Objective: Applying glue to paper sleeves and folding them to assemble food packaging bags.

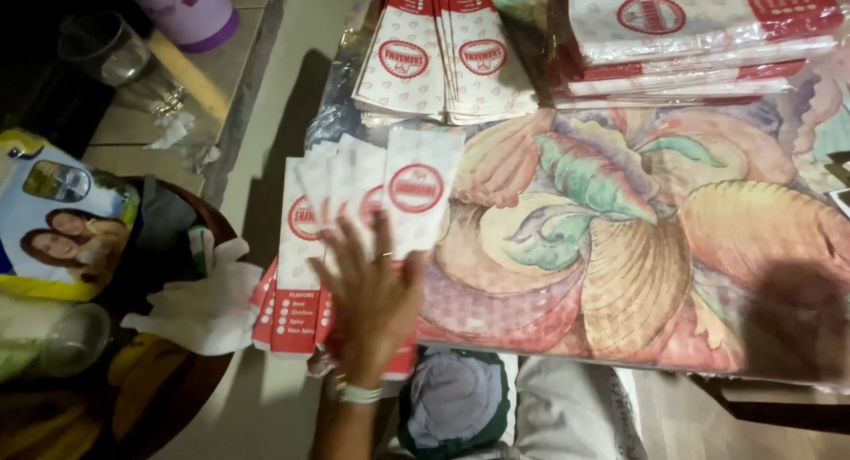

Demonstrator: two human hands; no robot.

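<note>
The left hand [372,292] lies flat with its fingers spread wide, palm down on a fanned row of paper bags [354,203] (white, with red round marks and red bottoms). It grips nothing; it only presses on them. The bags sit at the near left edge of the table [620,247], whose cloth is printed with big shells. The right hand [797,323] is a dark blur on the cloth, so its state cannot be told. More bag stacks [443,57] lie farther back.
</note>
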